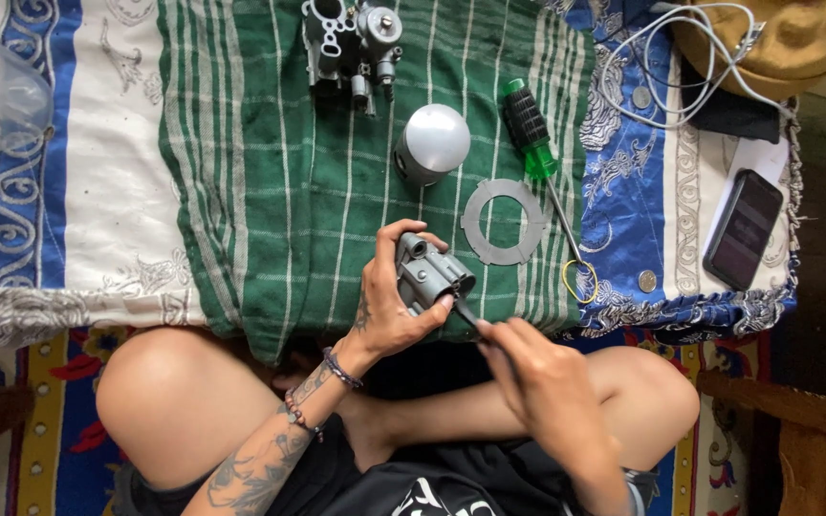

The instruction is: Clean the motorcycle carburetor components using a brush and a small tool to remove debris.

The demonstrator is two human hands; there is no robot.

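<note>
My left hand point(389, 311) grips the grey cast-metal housing point(427, 275) above my lap; it looks rigid, weighty and best gripped around its body. My right hand point(542, 382) pinches a thin dark tool point(466, 315) against it.

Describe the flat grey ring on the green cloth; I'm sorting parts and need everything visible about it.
The flat grey ring looks like a thin gasket, matte grey, with a wide round hole and small notches along its outer edge. It lies flat on the green striped cloth, right of the grey dome-topped part and beside the green-handled screwdriver, whose shaft passes close by its right edge. Neither hand touches it.
</note>
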